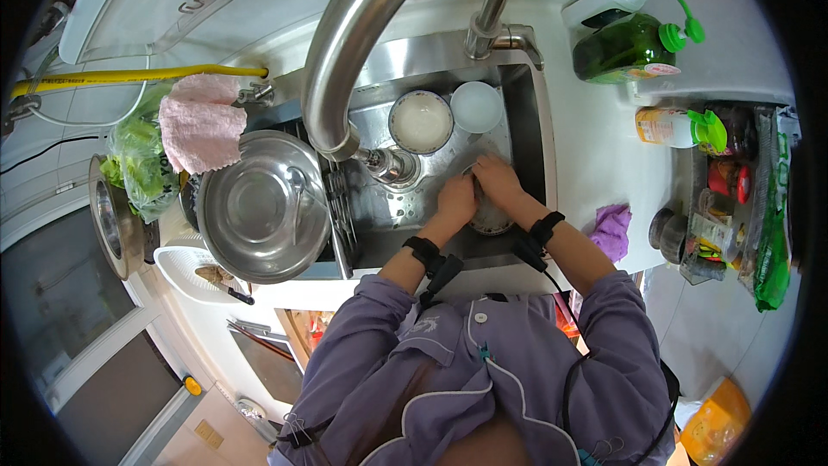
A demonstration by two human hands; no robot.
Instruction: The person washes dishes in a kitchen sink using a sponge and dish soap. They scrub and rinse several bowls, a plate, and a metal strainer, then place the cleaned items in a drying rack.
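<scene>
Inside the stainless steel sink (388, 223), my left hand (458, 199) and my right hand (497, 180) meet near the basin's right side. Their fingers are curled close together. A pale rim shows between them, but what they grip is hidden. Just below my hands lies a dish with a patterned rim (491, 225), partly covered by them. Farther back sit a white bowl with a decorated rim (422, 122) and a plain whitish bowl (477, 107). To their left is the drain fitting (396, 169).
A large curved faucet (343, 32) arches over the sink. At left, a metal basin (252, 207) holds a spoon (298, 197), beside a pink cloth (200, 120) and a white basket (187, 265). At right are a green pump bottle (624, 52) and a purple cloth (610, 231).
</scene>
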